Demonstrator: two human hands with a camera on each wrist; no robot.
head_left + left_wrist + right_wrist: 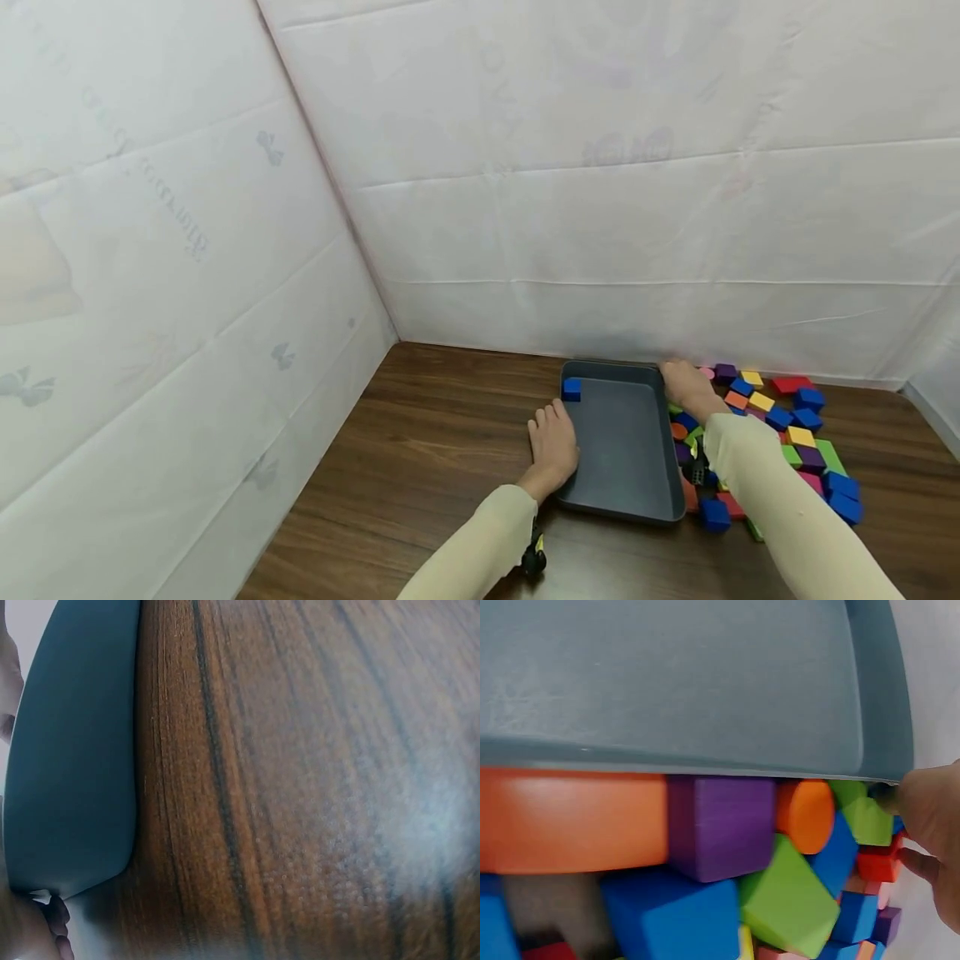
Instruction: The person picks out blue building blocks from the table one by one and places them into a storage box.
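Observation:
A dark grey tray [626, 450] lies on the wooden table, with one blue cube [572, 389] in its far left corner. My left hand [553, 442] rests flat on the table, fingers straight, against the tray's left side [67, 750]. My right hand [686, 385] lies at the tray's far right corner, touching the rim [877, 690]. In the right wrist view this hand [934, 832] sits beside a green block [870, 821], and I cannot see any block in it. A pile of coloured blocks [787, 425] spreads along the tray's right side.
A purple cube [720, 825], an orange cylinder [806, 814] and a long orange block [570, 821] press against the tray's wall. White sheeted walls [600, 208] close off the back and left. Bare brown tabletop [435, 433] lies left of the tray.

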